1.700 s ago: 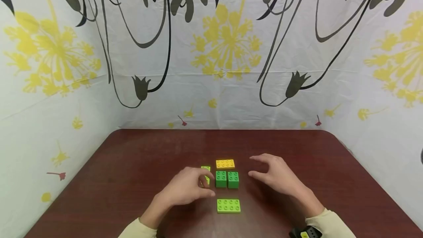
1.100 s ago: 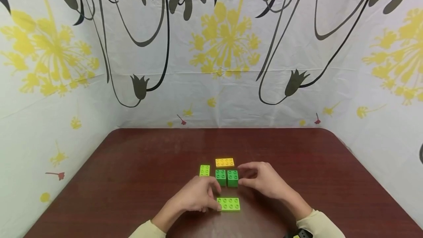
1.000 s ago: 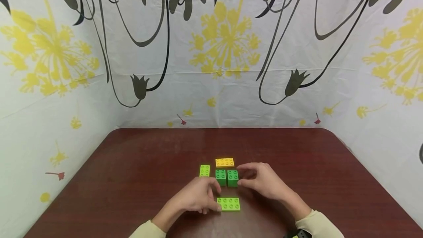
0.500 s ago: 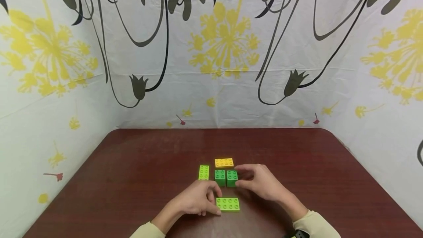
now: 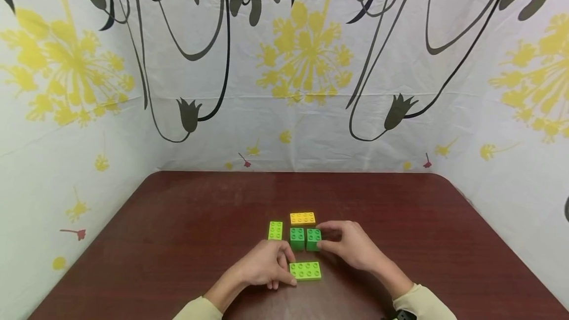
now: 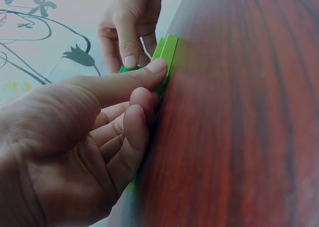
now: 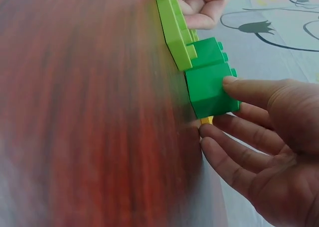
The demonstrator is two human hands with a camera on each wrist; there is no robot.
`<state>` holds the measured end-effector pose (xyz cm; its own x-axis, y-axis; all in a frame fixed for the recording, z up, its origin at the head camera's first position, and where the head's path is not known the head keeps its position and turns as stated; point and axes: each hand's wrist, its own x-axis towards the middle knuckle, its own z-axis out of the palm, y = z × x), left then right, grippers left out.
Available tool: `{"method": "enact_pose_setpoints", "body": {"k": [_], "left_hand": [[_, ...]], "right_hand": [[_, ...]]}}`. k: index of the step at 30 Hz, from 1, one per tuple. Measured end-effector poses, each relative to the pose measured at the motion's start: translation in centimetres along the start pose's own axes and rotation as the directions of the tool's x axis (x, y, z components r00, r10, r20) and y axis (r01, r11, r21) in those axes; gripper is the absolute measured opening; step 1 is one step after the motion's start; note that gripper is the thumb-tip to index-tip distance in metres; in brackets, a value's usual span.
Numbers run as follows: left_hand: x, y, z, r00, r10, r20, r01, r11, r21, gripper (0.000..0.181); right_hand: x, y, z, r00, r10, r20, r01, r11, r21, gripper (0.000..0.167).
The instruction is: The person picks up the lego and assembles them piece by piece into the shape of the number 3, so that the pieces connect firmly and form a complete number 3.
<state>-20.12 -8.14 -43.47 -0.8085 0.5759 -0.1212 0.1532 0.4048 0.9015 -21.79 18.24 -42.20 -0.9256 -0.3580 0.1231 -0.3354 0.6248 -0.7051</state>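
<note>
The front lime block (image 5: 305, 271) has moved nearer the right green block (image 5: 313, 240), which the right hand (image 5: 354, 246) now touches.

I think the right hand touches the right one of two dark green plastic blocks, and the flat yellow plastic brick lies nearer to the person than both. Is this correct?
Not quite. The right hand touches the right dark green plastic block, but the flat yellow plastic brick lies farther from the person than both green blocks, as the head view shows.
</note>
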Motion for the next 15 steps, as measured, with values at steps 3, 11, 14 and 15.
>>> {"method": "enact_pose_setpoints", "body": {"k": [3,11,14,15], "left_hand": [[0.0,0.0,-0.1,1.000,-0.013,0.002,0.013,1.000,-0.023,0.030],[0.0,-0.2,-0.1,1.000,-0.013,-0.008,0.013,0.998,-0.055,0.031],[0.1,-0.2,-0.1,1.000,-0.009,-0.009,0.009,0.998,-0.062,0.031],[0.1,-0.3,-0.1,1.000,-0.011,-0.009,0.010,0.998,-0.065,0.031]], "right_hand": [[0.0,0.1,-0.4,1.000,0.003,0.017,-0.003,1.000,0.004,0.038],[-0.3,0.3,-1.8,0.996,0.000,0.089,-0.007,0.997,0.083,0.039],[-0.4,0.4,-2.2,0.995,0.006,0.103,-0.020,0.992,0.126,0.040],[-0.4,0.4,-2.3,0.994,0.007,0.108,-0.022,0.990,0.139,0.040]]}}
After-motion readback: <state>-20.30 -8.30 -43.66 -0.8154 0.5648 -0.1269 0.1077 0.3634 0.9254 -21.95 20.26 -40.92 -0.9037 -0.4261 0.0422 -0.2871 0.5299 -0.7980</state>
